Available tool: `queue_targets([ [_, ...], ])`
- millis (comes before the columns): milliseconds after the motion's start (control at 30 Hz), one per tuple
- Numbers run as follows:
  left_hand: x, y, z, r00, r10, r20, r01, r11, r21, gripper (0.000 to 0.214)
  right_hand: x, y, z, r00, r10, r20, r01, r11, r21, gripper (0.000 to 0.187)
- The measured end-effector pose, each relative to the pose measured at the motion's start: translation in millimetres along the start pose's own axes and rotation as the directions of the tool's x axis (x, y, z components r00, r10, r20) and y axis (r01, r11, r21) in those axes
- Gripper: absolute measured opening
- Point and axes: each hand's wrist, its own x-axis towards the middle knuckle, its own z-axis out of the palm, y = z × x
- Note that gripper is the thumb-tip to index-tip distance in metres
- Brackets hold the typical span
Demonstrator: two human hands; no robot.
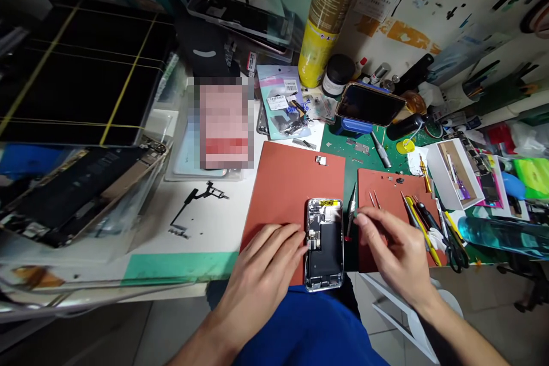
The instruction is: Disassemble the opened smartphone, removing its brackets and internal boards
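An opened smartphone (pixel 329 257) lies at the front edge of a reddish-brown mat (pixel 283 183), its inner parts and black battery showing. My left hand (pixel 268 260) rests on the mat with fingers stretched out, the fingertips at the phone's left edge. To the right of the phone, my right hand (pixel 392 246) hovers with thumb and forefinger pinched together. Whatever they hold, if anything, is too small to make out. A slim screwdriver (pixel 352 211) with a red end lies between the phone and my right hand. A small metal part (pixel 321 160) sits farther up the mat.
Tweezers, yellow-handled tools and scissors (pixel 457 254) lie on a second mat (pixel 369 183) at right. A phone (pixel 369 104) leans on a blue stand behind. A spray can (pixel 330 17) stands at the back. A black flex cable (pixel 186 209) lies at left.
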Motion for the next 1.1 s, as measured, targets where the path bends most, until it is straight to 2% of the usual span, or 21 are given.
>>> queue_targets([
  [100, -6.2, 6.5, 3.3, 1.0, -0.016, -0.001, 0.016, 1.0, 0.009, 0.025, -28.1, 4.2, 9.8, 0.994, 0.109, -0.012, -0.109, 0.993, 0.047, 0.014],
  [200, -10.0, 9.0, 6.9, 1.0, -0.029, 0.007, 0.029, 0.999, 0.028, 0.03, -40.8, 5.2, 19.8, 0.988, 0.152, -0.008, -0.151, 0.986, 0.07, 0.017],
  [367, -14.0, 12.1, 10.1, 0.999, -0.039, 0.022, 0.037, 0.998, 0.058, 0.039, -45.5, -3.0, 30.0, 0.992, 0.125, 0.0, -0.123, 0.982, 0.142, 0.017],
  [500, -17.3, 14.8, 12.2, 0.998, -0.059, 0.019, 0.058, 0.995, 0.075, 0.043, -46.0, -1.7, 33.1, 0.984, 0.153, -0.089, -0.146, 0.986, 0.082, 0.016],
  [567, -18.2, 15.3, 13.3, 0.997, -0.069, 0.021, 0.068, 0.995, 0.078, 0.043, -42.7, 2.0, 32.6, 0.981, 0.128, -0.148, -0.127, 0.992, 0.016, 0.015],
  [633, -18.6, 15.1, 14.4, 0.997, -0.075, 0.026, 0.072, 0.994, 0.08, 0.044, -32.2, 6.2, 30.9, 0.983, 0.06, -0.176, -0.07, 0.996, -0.051, 0.015],
  [700, -18.9, 14.5, 15.4, 0.996, -0.077, 0.034, 0.074, 0.994, 0.084, 0.046, -11.6, 10.1, 29.5, 0.988, -0.038, -0.147, 0.02, 0.992, -0.127, 0.016],
  [833, -20.2, 12.9, 16.5, 0.996, -0.074, 0.046, 0.07, 0.993, 0.092, 0.049, 53.2, 18.5, 34.0, 0.977, -0.208, 0.054, 0.215, 0.943, -0.253, 0.023],
  [967, -21.9, 11.5, 16.5, 0.997, -0.07, 0.04, 0.066, 0.994, 0.088, 0.05, 109.4, 25.7, 46.1, 0.956, -0.229, 0.182, 0.276, 0.913, -0.301, 0.024],
  [1100, -22.3, 10.3, 16.4, 0.997, -0.068, 0.043, 0.065, 0.995, 0.077, 0.052, 128.0, 26.6, 50.7, 0.941, -0.235, 0.244, 0.298, 0.917, -0.266, 0.02],
])
